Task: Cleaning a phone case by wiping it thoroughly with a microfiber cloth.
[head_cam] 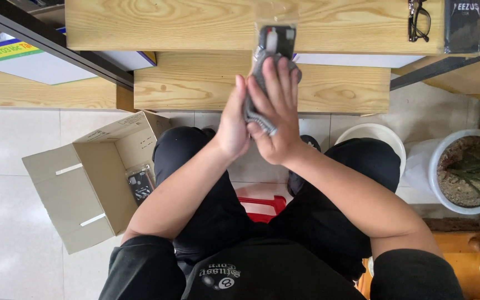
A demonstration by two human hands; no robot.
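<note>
Grey fabric, a small folded item in a clear plastic sleeve with a dark card top [273, 47], is being pressed between both hands above the pale pine tabletop [195, 83]. Right hand [276, 119] is lying flat over it, fingers [284, 78] extended and close together; left hand [233, 125] is backing it from nine o'clock, fingers straight. At eight o'clock, an open brown cardboard box [79, 189] is sitting on the tiled floor, holding a similar dark packet [140, 186]. Black-framed glasses [419, 19] are lying at two o'clock.
</note>
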